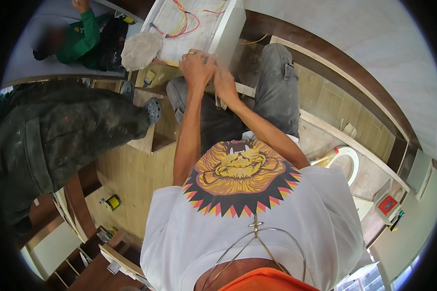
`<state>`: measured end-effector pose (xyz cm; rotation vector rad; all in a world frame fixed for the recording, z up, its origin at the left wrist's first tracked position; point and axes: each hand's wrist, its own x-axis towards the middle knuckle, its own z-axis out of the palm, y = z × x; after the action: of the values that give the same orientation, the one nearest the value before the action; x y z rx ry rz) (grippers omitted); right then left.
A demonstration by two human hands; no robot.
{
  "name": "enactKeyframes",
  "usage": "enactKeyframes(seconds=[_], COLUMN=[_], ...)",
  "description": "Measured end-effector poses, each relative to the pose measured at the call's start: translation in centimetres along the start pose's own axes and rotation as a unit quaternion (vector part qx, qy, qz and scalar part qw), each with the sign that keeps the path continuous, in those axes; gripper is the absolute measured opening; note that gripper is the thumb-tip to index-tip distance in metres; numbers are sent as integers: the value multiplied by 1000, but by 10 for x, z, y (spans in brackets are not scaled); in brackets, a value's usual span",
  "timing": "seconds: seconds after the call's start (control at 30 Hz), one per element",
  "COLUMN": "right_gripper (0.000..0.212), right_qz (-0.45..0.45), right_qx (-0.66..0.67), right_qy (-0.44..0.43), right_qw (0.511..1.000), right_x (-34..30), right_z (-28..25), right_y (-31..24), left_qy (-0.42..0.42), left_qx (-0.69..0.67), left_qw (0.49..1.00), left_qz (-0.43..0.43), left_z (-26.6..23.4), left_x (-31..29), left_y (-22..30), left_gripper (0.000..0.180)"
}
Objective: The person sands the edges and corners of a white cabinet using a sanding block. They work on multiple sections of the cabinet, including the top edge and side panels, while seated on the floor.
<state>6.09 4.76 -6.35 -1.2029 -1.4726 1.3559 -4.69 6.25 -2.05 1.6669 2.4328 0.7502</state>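
My left hand (197, 69) is at the near edge of a white box-like cabinet (226, 36), its fingers bent and closed together. Whatever they hold, if anything, is too small to make out. Close beside it, my right hand (224, 83) reaches to the same corner; its fingers are blurred and partly hidden. Red and yellow wires (184, 22) lie loose on the cabinet's pale surface beyond my hands. To the left of them, a pale roundish thing (142, 51) rests by the cabinet's corner.
A person in dark stained trousers (77, 133) stands close on my left; another in a green top (85, 41) is farther back. Wooden frames (325, 128) surround my legs. A tin (112, 202) is on the floor, and a white ring (353, 162) lies at right.
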Motion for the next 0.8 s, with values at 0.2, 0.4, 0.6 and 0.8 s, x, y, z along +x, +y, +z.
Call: enactKeyframes(seconds=[0.2, 0.4, 0.6, 0.8], right_gripper=[51, 51, 52, 52], right_qz=[-19, 10, 5, -3], right_qx=[5, -4, -5, -10], right_qy=[8, -9, -8, -8], right_qw=[1000, 1000, 1000, 1000], right_x=[2, 15, 19, 20], right_z=[-3, -5, -4, -6], right_y=[-12, -2, 4, -2], left_qy=[29, 23, 19, 33], left_qx=[-45, -38, -48, -28], left_qw=[998, 999, 999, 999], left_qz=[14, 4, 6, 22], left_z=[-5, 9, 12, 10], left_x=[4, 15, 15, 20], left_y=[0, 4, 1, 5], left_gripper=[23, 21, 22, 22])
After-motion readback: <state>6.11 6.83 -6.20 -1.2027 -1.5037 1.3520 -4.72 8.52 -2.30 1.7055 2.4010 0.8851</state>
